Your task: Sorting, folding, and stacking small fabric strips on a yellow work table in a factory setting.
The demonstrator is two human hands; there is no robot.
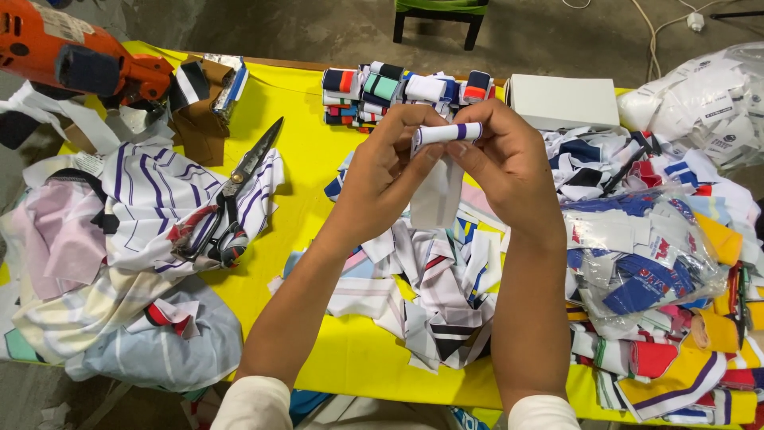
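Left hand [387, 163] and right hand [503, 155] raised over the yellow surface [306, 151], fingers of both closed on a rolled white fabric strip [447, 132] with a purple band; its loose tail hangs between the palms, partly hidden. Below: heap of fabric scraps [434, 291]. Scissors [231, 195] lie left on striped cloth, handles hard to make out. Orange tool [76, 56] cut off at corner.
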